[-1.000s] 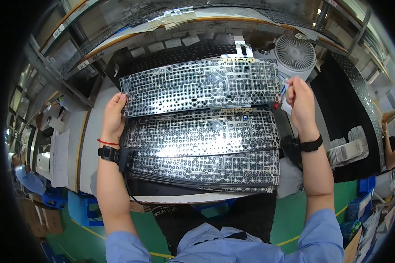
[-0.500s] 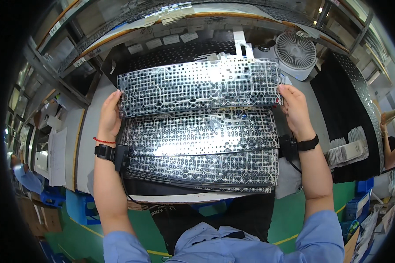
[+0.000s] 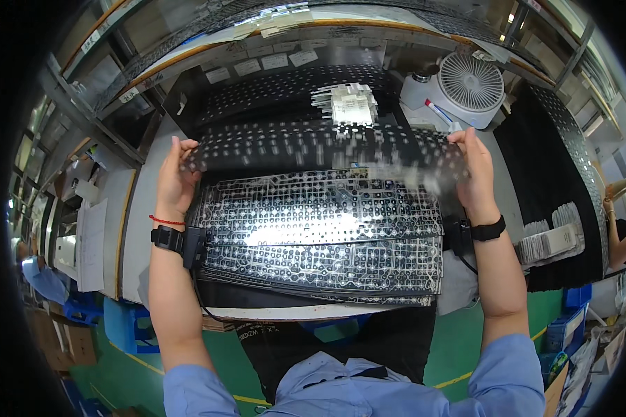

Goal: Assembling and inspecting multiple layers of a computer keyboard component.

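A long black sheet with pale dots (image 3: 271, 147), smeared by motion, stretches between my two hands. It looks like a keyboard membrane circuit sheet, with its dark side facing me. My left hand (image 3: 175, 177) grips its left end, and my right hand (image 3: 476, 170) grips the right end, fingers and thumb pinched on the edges. Just below it, on the table, lies a stack of overlapping membrane sheets (image 3: 313, 208) with silvery printed traces and dark round spots, glaring under the light. The held sheet is raised above the far edge of this stack.
Behind the sheet rest black perforated sheets (image 3: 278, 87) with a bundle of pale flat tails (image 3: 351, 104). A white fan (image 3: 470, 82) and a marker (image 3: 438, 113) occupy the back right. Farther right, pale stacked pieces (image 3: 551, 238) lie on black material. A co-worker's arm shows at the right edge.
The held sheet has tipped so its shiny traced face is replaced by a dark dotted one, and it appears narrower. The pale tails behind it have come into view. Both hands have turned slightly.
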`<state>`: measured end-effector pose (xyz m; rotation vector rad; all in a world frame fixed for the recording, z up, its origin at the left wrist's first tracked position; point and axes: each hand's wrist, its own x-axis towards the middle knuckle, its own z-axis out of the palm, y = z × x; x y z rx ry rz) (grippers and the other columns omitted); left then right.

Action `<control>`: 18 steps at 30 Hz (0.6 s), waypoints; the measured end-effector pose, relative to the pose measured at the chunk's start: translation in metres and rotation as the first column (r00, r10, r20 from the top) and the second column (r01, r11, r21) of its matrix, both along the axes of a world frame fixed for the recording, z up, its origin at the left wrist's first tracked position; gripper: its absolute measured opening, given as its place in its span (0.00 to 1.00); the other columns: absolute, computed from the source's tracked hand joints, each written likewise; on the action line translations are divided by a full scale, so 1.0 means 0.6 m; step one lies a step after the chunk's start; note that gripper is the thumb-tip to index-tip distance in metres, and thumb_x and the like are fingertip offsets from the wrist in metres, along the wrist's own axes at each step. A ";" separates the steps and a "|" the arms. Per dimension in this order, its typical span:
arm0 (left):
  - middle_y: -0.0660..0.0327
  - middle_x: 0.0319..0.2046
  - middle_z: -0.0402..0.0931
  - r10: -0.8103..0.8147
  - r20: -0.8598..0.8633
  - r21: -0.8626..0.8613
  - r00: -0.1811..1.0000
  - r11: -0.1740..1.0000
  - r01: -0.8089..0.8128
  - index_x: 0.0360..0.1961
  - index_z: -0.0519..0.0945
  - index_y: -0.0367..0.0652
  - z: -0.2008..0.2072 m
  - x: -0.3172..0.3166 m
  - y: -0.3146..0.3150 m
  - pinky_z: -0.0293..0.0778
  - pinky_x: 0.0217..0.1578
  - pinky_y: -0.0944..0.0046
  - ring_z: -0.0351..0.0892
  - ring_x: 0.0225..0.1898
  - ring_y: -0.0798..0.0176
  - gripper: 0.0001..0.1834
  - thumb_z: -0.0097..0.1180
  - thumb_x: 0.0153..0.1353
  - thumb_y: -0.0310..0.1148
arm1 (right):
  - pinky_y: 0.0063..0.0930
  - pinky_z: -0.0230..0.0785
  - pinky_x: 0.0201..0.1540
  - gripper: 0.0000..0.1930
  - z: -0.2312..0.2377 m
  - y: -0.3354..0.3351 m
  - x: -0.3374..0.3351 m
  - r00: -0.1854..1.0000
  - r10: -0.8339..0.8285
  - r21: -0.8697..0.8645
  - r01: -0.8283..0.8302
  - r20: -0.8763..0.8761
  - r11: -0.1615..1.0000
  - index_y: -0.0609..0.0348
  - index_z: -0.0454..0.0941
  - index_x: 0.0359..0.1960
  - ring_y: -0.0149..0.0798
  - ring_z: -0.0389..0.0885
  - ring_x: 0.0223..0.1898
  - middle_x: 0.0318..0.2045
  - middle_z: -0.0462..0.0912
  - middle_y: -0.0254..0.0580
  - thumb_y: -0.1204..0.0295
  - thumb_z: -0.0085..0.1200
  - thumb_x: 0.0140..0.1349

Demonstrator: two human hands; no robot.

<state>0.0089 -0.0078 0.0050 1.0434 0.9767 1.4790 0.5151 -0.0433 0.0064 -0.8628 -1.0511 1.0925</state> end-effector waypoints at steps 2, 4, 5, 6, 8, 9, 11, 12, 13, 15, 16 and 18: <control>0.62 0.41 0.82 -0.008 -0.046 0.018 0.999 1.000 0.008 0.49 0.77 0.38 0.000 -0.003 0.003 0.75 0.36 0.74 0.80 0.36 0.72 0.15 0.46 0.73 0.37 | 0.13 0.67 0.32 0.06 -0.009 0.006 -0.001 0.998 -0.032 0.028 0.031 0.053 0.999 0.61 0.77 0.43 0.21 0.78 0.30 0.31 0.82 0.32 0.73 0.53 0.69; 0.64 0.41 0.81 0.009 -0.093 0.016 0.996 1.000 -0.008 0.51 0.77 0.37 0.004 0.017 -0.005 0.75 0.37 0.73 0.80 0.38 0.72 0.14 0.48 0.71 0.34 | 0.13 0.68 0.35 0.07 -0.012 0.006 -0.007 0.993 -0.055 0.047 0.050 0.102 0.998 0.63 0.77 0.44 0.21 0.78 0.32 0.34 0.81 0.33 0.77 0.54 0.67; 0.64 0.41 0.81 0.017 -0.116 0.017 0.993 1.000 -0.015 0.52 0.77 0.36 0.013 0.032 -0.009 0.75 0.38 0.73 0.80 0.39 0.72 0.15 0.50 0.70 0.33 | 0.13 0.69 0.36 0.07 -0.006 0.002 -0.016 0.990 -0.060 0.056 0.054 0.124 0.997 0.63 0.77 0.45 0.21 0.78 0.33 0.35 0.81 0.33 0.78 0.54 0.66; 0.69 0.35 0.79 0.033 -0.123 -0.041 0.992 0.998 -0.039 0.54 0.76 0.37 0.017 0.038 -0.009 0.73 0.33 0.76 0.77 0.33 0.77 0.15 0.52 0.69 0.31 | 0.14 0.70 0.38 0.08 -0.003 0.000 -0.021 0.987 -0.066 0.065 0.057 0.146 0.996 0.64 0.76 0.46 0.21 0.78 0.34 0.36 0.81 0.34 0.80 0.54 0.65; 0.72 0.31 0.77 -0.038 -0.282 -0.063 0.959 0.998 0.022 0.53 0.76 0.38 0.003 -0.005 0.002 0.70 0.28 0.77 0.73 0.28 0.80 0.14 0.51 0.69 0.32 | 0.15 0.71 0.39 0.10 -0.006 0.003 -0.019 0.979 -0.083 0.096 0.066 0.189 0.993 0.65 0.76 0.47 0.22 0.78 0.36 0.38 0.81 0.34 0.82 0.54 0.65; 0.73 0.29 0.76 -0.073 -0.359 -0.079 0.930 0.996 0.048 0.53 0.76 0.39 -0.007 -0.028 0.006 0.68 0.25 0.78 0.72 0.25 0.81 0.14 0.51 0.69 0.32 | 0.16 0.72 0.40 0.10 -0.007 0.005 -0.018 0.974 -0.090 0.110 0.068 0.208 0.992 0.66 0.76 0.47 0.23 0.78 0.36 0.39 0.80 0.35 0.82 0.54 0.64; 0.74 0.28 0.76 -0.082 -0.341 -0.115 0.937 0.992 0.045 0.51 0.75 0.41 -0.004 -0.009 0.002 0.63 0.20 0.79 0.68 0.22 0.83 0.12 0.51 0.70 0.33 | 0.17 0.72 0.41 0.10 -0.009 0.004 -0.013 0.976 -0.055 0.095 0.035 0.212 0.995 0.66 0.76 0.47 0.23 0.78 0.38 0.40 0.80 0.35 0.83 0.53 0.64; 0.75 0.27 0.75 -0.086 -0.331 -0.133 0.940 0.990 0.043 0.50 0.75 0.42 -0.003 -0.001 0.000 0.61 0.18 0.80 0.67 0.20 0.84 0.11 0.50 0.70 0.34 | 0.18 0.72 0.42 0.10 -0.009 0.003 -0.010 0.976 -0.037 0.088 0.018 0.213 0.996 0.66 0.76 0.47 0.23 0.78 0.39 0.40 0.80 0.36 0.83 0.53 0.65; 0.74 0.27 0.76 -0.091 -0.352 -0.143 0.931 0.989 0.042 0.49 0.75 0.43 -0.002 0.001 -0.002 0.60 0.17 0.80 0.66 0.20 0.84 0.11 0.50 0.70 0.34 | 0.18 0.72 0.42 0.10 -0.011 0.004 -0.007 0.978 -0.043 0.106 0.021 0.202 0.994 0.66 0.76 0.47 0.23 0.78 0.39 0.40 0.80 0.36 0.83 0.53 0.65; 0.73 0.28 0.76 -0.103 -0.394 -0.164 0.914 0.986 0.040 0.48 0.75 0.44 -0.001 0.004 -0.002 0.58 0.15 0.81 0.66 0.19 0.83 0.09 0.49 0.71 0.35 | 0.18 0.73 0.41 0.10 -0.017 0.006 -0.002 0.982 -0.055 0.142 0.029 0.180 0.989 0.66 0.76 0.47 0.23 0.78 0.39 0.40 0.80 0.36 0.83 0.53 0.65; 0.73 0.29 0.76 -0.100 -0.370 -0.143 0.924 0.988 0.050 0.48 0.75 0.44 -0.001 0.003 -0.002 0.58 0.15 0.82 0.66 0.19 0.83 0.10 0.49 0.71 0.35 | 0.18 0.73 0.40 0.10 -0.017 0.006 -0.005 0.984 -0.063 0.159 0.036 0.166 0.987 0.66 0.76 0.47 0.23 0.78 0.38 0.40 0.80 0.36 0.82 0.53 0.65; 0.72 0.31 0.76 -0.098 -0.321 -0.100 0.942 0.993 0.069 0.50 0.74 0.43 -0.005 0.000 0.000 0.57 0.15 0.83 0.66 0.20 0.83 0.11 0.49 0.72 0.35 | 0.17 0.72 0.38 0.09 -0.013 0.004 -0.011 0.987 -0.079 0.192 0.052 0.137 0.980 0.66 0.76 0.48 0.24 0.78 0.37 0.40 0.80 0.36 0.81 0.52 0.66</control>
